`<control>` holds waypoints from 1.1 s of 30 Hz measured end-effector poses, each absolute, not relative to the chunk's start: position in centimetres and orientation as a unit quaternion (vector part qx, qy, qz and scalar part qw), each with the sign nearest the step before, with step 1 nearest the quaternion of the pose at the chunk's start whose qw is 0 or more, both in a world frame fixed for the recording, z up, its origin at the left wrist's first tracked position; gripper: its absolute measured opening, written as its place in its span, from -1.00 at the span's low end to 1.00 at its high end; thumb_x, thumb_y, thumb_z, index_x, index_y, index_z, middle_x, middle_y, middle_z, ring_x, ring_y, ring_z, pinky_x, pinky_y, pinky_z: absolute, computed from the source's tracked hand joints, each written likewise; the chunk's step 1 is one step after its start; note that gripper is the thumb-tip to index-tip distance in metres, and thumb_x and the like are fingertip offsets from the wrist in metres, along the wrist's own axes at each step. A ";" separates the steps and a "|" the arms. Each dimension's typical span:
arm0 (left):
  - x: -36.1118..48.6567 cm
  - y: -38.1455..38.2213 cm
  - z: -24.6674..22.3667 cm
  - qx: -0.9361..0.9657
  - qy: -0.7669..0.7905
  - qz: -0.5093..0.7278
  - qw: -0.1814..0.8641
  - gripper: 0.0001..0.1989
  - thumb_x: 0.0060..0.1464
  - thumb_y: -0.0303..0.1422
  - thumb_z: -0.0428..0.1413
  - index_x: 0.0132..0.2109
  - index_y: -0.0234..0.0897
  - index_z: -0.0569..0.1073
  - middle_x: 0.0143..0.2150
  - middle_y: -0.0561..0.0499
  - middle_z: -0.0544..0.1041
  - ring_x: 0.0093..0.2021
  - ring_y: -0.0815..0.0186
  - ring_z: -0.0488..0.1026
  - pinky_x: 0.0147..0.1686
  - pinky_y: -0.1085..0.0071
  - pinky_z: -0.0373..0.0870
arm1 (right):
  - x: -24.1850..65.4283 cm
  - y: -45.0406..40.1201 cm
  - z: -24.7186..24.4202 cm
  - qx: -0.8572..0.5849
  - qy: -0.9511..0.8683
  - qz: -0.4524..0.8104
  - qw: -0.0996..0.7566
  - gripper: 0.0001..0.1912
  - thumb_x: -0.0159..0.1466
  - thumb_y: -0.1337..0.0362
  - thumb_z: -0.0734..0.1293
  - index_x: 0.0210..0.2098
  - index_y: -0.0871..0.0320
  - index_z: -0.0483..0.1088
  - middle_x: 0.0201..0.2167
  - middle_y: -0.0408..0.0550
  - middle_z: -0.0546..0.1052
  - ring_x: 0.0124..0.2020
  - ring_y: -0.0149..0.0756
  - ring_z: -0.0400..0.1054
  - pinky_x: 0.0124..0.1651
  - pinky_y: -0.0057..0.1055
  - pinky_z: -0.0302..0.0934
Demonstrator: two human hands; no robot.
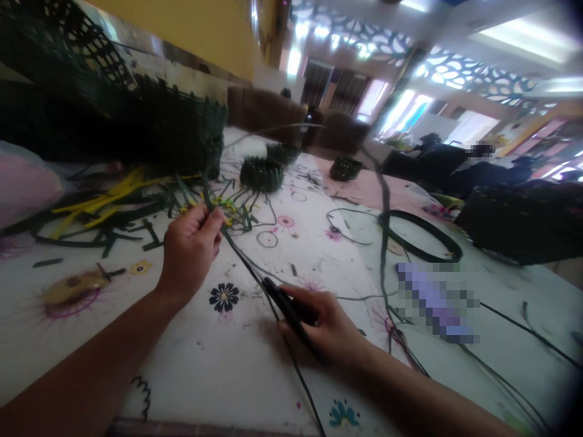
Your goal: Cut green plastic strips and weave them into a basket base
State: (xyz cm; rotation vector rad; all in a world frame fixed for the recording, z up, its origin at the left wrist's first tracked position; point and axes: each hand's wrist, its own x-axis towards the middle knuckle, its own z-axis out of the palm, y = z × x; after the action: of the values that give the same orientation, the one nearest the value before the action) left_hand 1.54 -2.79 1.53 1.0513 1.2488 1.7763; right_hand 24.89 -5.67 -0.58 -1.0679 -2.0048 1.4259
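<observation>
My left hand (pixel 191 252) pinches a long dark green strip (pixel 243 258) between thumb and fingers, left of the middle of the table. From there the strip runs down and to the right toward the table's near edge. My right hand (pixel 325 321) is closed around a dark tool with long handles (pixel 291 315), whose tip lies against the strip. Whether it is scissors or pliers I cannot tell. Beyond my left hand lie loose green and yellow strip pieces (pixel 109 203). A small woven dark green basket (pixel 262 175) stands just past them.
Large dark woven baskets (pixel 168 121) fill the back left. On the right are a coil of dark strip (pixel 421 240), a blurred-out purple object (pixel 430 300) and a big dark basket (pixel 523 221). Long strips trail across the flower-patterned table (pixel 255 364). People (pixel 455 161) sit at the back right.
</observation>
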 end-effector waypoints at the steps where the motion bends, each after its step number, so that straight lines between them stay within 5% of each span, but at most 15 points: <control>1: 1.7 -2.8 1.5 0.411 0.486 0.684 0.357 -0.82 0.11 -0.29 0.17 -0.41 -0.25 0.40 -0.64 0.14 0.23 -0.70 0.51 0.08 -0.74 0.55 -0.01 | 24.9 -5.6 -0.6 -0.387 -0.724 0.523 0.229 -0.66 0.13 0.22 0.44 -0.10 0.18 0.53 -0.48 -0.20 0.36 -0.45 -0.42 0.15 -0.42 -0.48 0.07; 13: 3.2 -3.2 1.9 0.333 0.453 0.704 0.434 -0.82 0.09 -0.34 0.16 -0.44 -0.27 0.39 -0.62 0.14 0.21 -0.69 0.54 0.08 -0.73 0.56 -0.01 | 25.0 -5.6 -1.4 -0.349 -0.619 0.651 0.266 -0.53 0.11 0.22 0.49 0.01 0.14 0.50 -0.51 -0.24 0.29 -0.50 -0.49 0.08 -0.47 -0.52 -0.03; 25: 2.7 -2.8 1.1 0.363 0.461 0.698 0.409 -0.81 0.09 -0.30 0.17 -0.41 -0.28 0.38 -0.62 0.15 0.19 -0.69 0.54 0.08 -0.71 0.58 -0.03 | 24.7 -6.1 -0.3 -0.366 -0.692 0.573 0.243 -0.81 0.20 0.22 0.42 -0.28 0.22 0.46 -0.53 -0.26 0.17 -0.49 -0.49 0.03 -0.48 -0.51 -0.08; 33: 2.1 -2.7 1.0 0.390 0.481 0.699 0.357 -0.78 0.09 -0.27 0.19 -0.43 -0.27 0.40 -0.63 0.15 0.20 -0.70 0.54 0.06 -0.74 0.56 -0.04 | 24.8 -6.2 -1.0 -0.374 -0.684 0.566 0.266 -0.70 0.13 0.23 0.46 -0.16 0.20 0.52 -0.46 -0.21 0.30 -0.44 -0.44 0.12 -0.40 -0.48 0.03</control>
State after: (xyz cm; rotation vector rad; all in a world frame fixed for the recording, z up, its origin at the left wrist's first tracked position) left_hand 2.12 -2.66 1.02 1.0073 1.2418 1.8055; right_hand 24.75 -6.18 -0.96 -1.0106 -1.8480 1.5282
